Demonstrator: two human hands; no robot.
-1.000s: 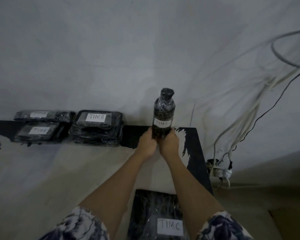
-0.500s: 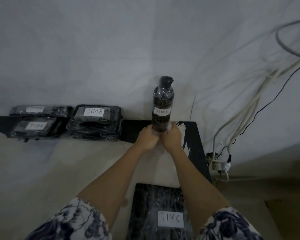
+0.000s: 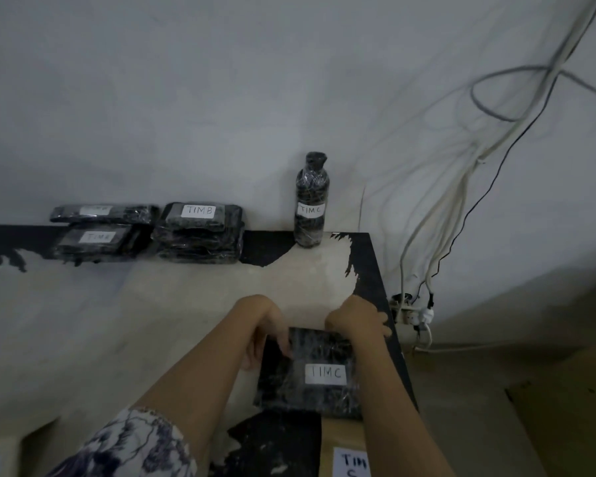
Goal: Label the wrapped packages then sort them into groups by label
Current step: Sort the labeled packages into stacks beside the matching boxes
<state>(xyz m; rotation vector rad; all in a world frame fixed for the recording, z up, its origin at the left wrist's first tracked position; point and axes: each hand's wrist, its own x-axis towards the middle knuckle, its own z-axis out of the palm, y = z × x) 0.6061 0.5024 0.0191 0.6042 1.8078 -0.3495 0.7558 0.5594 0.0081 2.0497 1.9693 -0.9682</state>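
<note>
a flat square package (image 3: 310, 370) in dark shrink wrap, white label reading "timc" on top, lies near the table's (image 3: 83, 321) right front edge, w/ both hands closing on its far end. the left hand (image 3: 265, 333) curls round the far left corner, fingers tucked at the side; the right hand (image 3: 356, 320) lies over the far right corner, fingers bent down across the edge. grip looks narrow and set on the package, tho whether it's lifted or just touched can't be told. judging by its crisp edges and flat top, the package is prob stiff and boxy, not heavy; the glossy film looks slick, so a pinch on opposite edges w/ thumbs on top should hold better than a one-hand grab on the face. best keep fingers off the label, which may peel or smudge. just below it sits a tan parcel (image 3: 344, 449) w/ a label starting "tim", rest cut off. at the back, against the wall (image 3: 186, 98), a wrapped bottle (image 3: 311, 201) marked "timc" stands upright, well apart from the hands, the likely spot for this group. left of it, a stack (image 3: 200, 232) marked "timb" and two more flat packs (image 3: 100, 232), labels too blurred to read. cables (image 3: 461, 201) hang at right down to a power strip (image 3: 413, 315).
</note>
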